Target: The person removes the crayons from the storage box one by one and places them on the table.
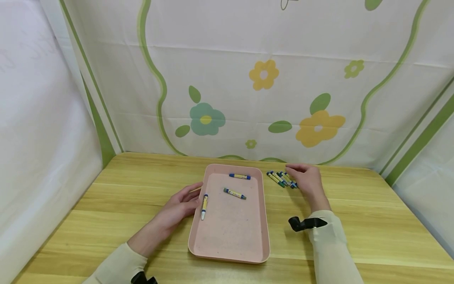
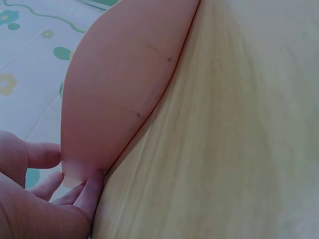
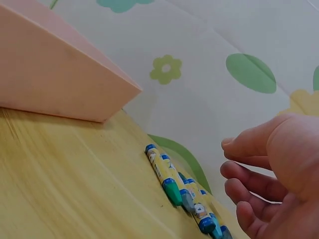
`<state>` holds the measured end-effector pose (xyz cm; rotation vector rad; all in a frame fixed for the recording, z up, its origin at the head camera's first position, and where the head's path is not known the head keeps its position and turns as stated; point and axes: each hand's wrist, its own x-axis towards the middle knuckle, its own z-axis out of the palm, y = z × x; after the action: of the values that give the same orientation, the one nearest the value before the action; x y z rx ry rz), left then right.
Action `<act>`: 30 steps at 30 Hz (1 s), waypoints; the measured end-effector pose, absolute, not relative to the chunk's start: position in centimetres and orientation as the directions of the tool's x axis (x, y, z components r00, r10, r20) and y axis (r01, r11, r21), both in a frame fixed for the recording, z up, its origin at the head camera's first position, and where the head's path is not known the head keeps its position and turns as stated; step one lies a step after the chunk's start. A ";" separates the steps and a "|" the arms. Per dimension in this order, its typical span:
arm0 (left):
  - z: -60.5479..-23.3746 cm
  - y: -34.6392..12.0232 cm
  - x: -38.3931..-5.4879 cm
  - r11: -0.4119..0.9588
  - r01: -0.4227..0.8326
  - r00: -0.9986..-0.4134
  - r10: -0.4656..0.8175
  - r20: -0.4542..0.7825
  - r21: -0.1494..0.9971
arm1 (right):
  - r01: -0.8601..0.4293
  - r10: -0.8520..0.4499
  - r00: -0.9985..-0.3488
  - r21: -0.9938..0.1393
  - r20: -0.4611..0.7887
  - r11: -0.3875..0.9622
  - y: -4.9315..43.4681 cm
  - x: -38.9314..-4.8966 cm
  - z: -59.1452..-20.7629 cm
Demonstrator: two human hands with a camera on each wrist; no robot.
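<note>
Couldn't read any text. I saw only tiny print on the crayon wrappers (image 3: 162,170), too small, and faint letter-like marks (image 1: 37,53) on the left cloth (image 1: 46,130), illegible.

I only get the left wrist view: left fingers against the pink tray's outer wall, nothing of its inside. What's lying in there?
Observer: Three in all: a blue crayon near the far end, a dull green crayon closer in, and a white-tipped crayon along the left wall of the pink tray.
Operator: Where's the right hand?
Observer: Right of the tray's far end, beside a cluster of crayons on the wooden table.
Operator: Is it holding one?
Observer: From the right wrist view, I see no crayon in it.
</note>
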<state>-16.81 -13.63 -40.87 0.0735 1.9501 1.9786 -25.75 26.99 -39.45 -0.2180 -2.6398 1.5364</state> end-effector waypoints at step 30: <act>-41.1 -13.7 -17.0 0.015 -0.230 -0.937 0.265 -0.226 0.973 | -0.029 0.048 -0.997 -0.880 0.058 0.474 23.1 -25.5 -37.2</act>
<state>-16.95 -13.68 -41.08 0.0355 1.9541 1.9868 -25.51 23.13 -37.18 -0.0173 -2.6325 1.5731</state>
